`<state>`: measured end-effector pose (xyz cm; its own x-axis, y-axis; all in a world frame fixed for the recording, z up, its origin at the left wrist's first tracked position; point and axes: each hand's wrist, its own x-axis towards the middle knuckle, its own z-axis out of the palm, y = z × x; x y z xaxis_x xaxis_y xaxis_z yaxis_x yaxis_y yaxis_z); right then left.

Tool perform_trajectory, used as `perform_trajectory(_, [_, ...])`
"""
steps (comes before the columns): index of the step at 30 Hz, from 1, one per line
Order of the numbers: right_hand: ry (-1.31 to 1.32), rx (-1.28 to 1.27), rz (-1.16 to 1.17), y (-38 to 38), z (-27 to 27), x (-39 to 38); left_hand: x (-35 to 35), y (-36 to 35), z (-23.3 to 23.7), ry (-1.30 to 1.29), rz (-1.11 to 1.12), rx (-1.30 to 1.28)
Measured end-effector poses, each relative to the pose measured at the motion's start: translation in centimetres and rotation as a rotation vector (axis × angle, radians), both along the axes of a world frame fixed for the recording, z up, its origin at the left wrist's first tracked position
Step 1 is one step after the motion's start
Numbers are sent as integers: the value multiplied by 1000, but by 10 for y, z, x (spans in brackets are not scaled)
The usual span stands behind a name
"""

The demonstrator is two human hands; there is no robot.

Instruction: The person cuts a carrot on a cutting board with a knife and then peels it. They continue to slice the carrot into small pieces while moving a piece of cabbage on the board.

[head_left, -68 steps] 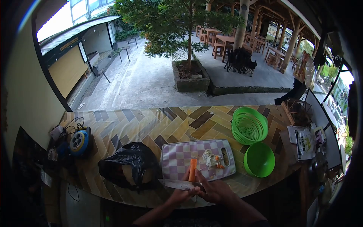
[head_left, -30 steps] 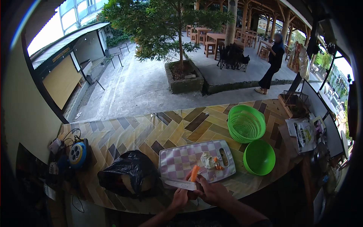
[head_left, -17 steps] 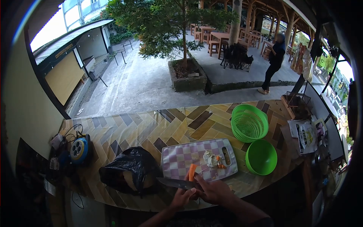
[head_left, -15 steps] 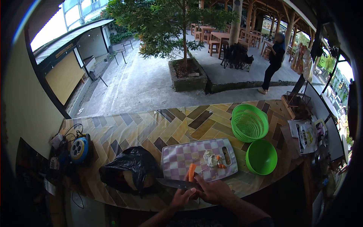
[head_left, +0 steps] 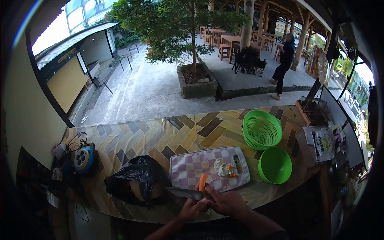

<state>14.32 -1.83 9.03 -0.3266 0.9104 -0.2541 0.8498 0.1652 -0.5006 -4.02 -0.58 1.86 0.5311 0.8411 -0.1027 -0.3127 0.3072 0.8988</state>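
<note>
At the front edge of the cutting board, my left hand (head_left: pixel 193 209) is closed around a peeled orange carrot (head_left: pixel 203 181), whose upper end sticks up between the fingers. My right hand (head_left: pixel 229 203) grips a kitchen knife (head_left: pixel 186 193), its broad blade pointing left and lying across in front of the carrot. Both hands are close together, and the knife handle is hidden by fingers. Behind them lies a checkered pink and white cutting board (head_left: pixel 192 164), with a crumpled whitish wrap (head_left: pixel 221 167) and small orange scraps (head_left: pixel 232 172) near its handle hole.
A black plastic bag (head_left: pixel 140 176) sits left of the board. To the right stand a green basket (head_left: pixel 262 130) and a green bowl (head_left: pixel 275 165). A blue cable reel (head_left: pixel 85 157) is at far left, packets (head_left: pixel 323 145) at far right. A person (head_left: pixel 285 64) walks beyond the table.
The knife blade has tilted slightly and its tip sits a bit farther right. Both hands keep their grip in nearly the same place. The person in the background has taken a step.
</note>
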Motion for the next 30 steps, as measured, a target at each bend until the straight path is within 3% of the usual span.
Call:
perform_trajectory(5, [2, 9, 1, 0, -2, -2, -4, -1, -1, -9, -15, -48])
perform_trajectory(14, [14, 120, 13, -4, -18, -4, -5, 0, -6, -22, -5, 85])
perform_trajectory(30, [9, 316, -17, -12, -27, -10, -3, -6, -14, -128, 9, -39])
